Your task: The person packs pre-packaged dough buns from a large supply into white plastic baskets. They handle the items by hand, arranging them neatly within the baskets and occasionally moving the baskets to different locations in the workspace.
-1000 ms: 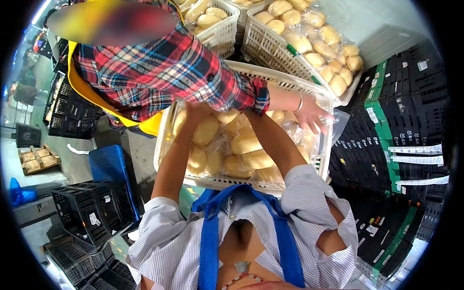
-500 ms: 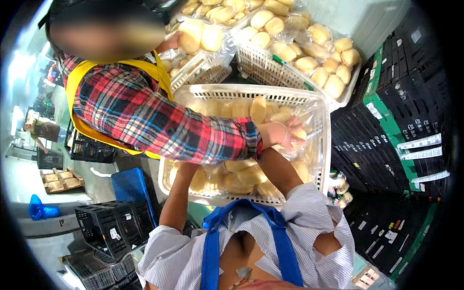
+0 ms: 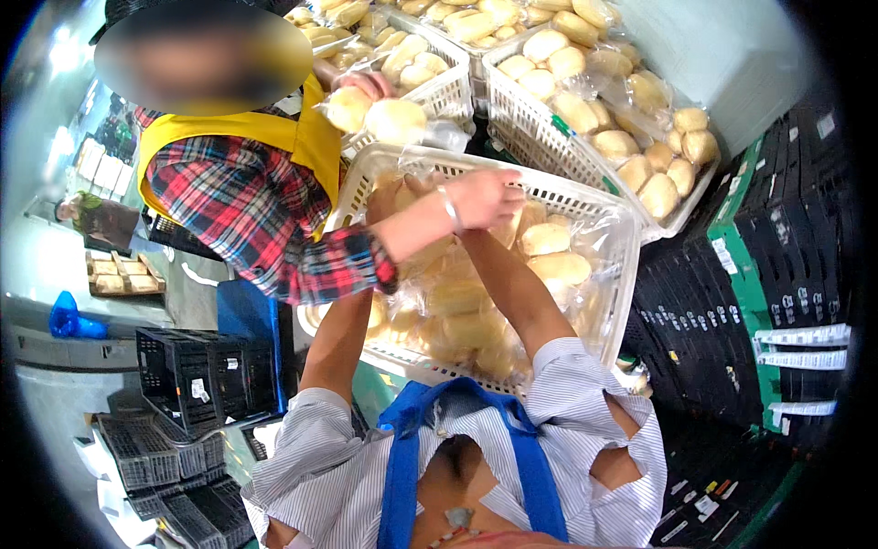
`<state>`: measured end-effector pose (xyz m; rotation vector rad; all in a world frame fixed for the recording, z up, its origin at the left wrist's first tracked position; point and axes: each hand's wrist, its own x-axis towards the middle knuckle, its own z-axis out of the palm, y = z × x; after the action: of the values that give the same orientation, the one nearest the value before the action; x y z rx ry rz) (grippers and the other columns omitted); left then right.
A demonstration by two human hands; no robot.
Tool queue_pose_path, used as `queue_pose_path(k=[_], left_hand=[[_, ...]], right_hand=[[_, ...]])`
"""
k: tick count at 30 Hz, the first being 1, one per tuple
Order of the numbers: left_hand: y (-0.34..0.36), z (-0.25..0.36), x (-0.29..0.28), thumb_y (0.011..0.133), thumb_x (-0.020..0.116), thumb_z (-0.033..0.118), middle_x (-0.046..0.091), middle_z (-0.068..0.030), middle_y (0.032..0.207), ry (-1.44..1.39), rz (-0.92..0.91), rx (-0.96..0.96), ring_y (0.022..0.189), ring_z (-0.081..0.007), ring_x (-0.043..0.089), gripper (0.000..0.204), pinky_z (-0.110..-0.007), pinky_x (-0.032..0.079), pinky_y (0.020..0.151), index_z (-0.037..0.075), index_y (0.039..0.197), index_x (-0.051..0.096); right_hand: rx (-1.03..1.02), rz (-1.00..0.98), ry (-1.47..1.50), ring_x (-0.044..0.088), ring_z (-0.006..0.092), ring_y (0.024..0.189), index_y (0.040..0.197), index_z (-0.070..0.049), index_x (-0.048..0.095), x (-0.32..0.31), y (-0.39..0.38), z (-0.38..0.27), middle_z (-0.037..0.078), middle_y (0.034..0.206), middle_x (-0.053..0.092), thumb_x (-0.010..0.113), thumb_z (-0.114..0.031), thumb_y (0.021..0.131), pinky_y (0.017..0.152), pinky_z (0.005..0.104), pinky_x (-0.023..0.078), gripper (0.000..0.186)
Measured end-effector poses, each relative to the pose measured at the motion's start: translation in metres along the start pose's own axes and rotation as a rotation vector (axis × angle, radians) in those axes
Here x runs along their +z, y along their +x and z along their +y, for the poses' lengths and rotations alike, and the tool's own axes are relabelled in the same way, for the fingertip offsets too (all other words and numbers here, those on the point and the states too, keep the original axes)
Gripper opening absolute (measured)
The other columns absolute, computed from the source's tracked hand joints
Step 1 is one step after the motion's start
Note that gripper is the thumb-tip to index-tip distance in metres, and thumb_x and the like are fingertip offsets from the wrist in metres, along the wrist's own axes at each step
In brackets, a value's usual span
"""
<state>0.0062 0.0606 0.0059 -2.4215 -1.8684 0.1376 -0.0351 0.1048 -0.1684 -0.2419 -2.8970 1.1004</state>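
Observation:
A white plastic basket (image 3: 585, 197) in front of me holds several clear bags of pale bread buns (image 3: 549, 240). Both my forearms reach up into it. My left hand (image 3: 395, 194) shows only as fingers by a bag at the basket's far left. My right hand is hidden behind a co-worker's hand (image 3: 485, 194), which wears a bracelet and crosses the basket on a plaid sleeve. The co-worker's other hand lifts a bag of buns (image 3: 375, 117) above the basket's far rim.
More white baskets of bagged buns (image 3: 585, 101) stand behind. Stacked black crates (image 3: 786, 274) with green ones among them fill the right side. Black crates (image 3: 183, 375) and a blue crate (image 3: 242, 316) sit low on the left. A co-worker in a yellow apron stands close on my left.
The co-worker's arm has swung left across the basket and now covers my hands. Their other hand has raised a bag of buns above the far rim.

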Motion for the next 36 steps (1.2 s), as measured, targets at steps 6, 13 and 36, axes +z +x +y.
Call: queue_pose_path(k=[6,13,36], left_hand=[[-0.079,0.023,-0.031,0.072,0.05,0.008,0.051,-0.0048,0.096,0.673,0.175,0.081,0.095,-0.0131,0.046,0.028,-0.023,0.037,0.085,0.003,0.099,0.051],[-0.095,0.03,0.13,0.068,0.061,0.027,0.05,-0.0196,0.1,-0.398,0.632,-1.462,0.092,-0.0332,0.047,0.051,-0.037,0.037,0.081,-0.003,0.106,0.044],[-0.102,0.029,0.136,0.072,0.059,0.026,0.056,-0.0102,0.092,-0.439,0.635,-1.201,0.088,-0.0253,0.053,0.026,-0.037,0.04,0.074,0.007,0.09,0.056]], right_hand=[[-0.036,0.458,-0.417,0.027,0.0259,0.117,0.123,-0.004,0.028,0.003,0.002,-0.022,0.015,0.127,0.027,0.045,-0.051,0.072,0.094,0.0444,0.02,0.071],[-0.053,0.458,-0.32,0.009,0.0415,0.12,0.122,-0.007,0.03,0.004,0.008,-0.035,0.025,0.128,0.018,0.043,-0.045,0.075,0.095,0.052,0.006,0.062],[-0.097,-0.375,0.351,0.053,0.0207,0.087,0.102,-0.002,0.054,-0.034,-0.022,0.005,0.012,0.096,0.057,0.032,-0.043,0.084,0.078,0.0331,0.04,0.05]])
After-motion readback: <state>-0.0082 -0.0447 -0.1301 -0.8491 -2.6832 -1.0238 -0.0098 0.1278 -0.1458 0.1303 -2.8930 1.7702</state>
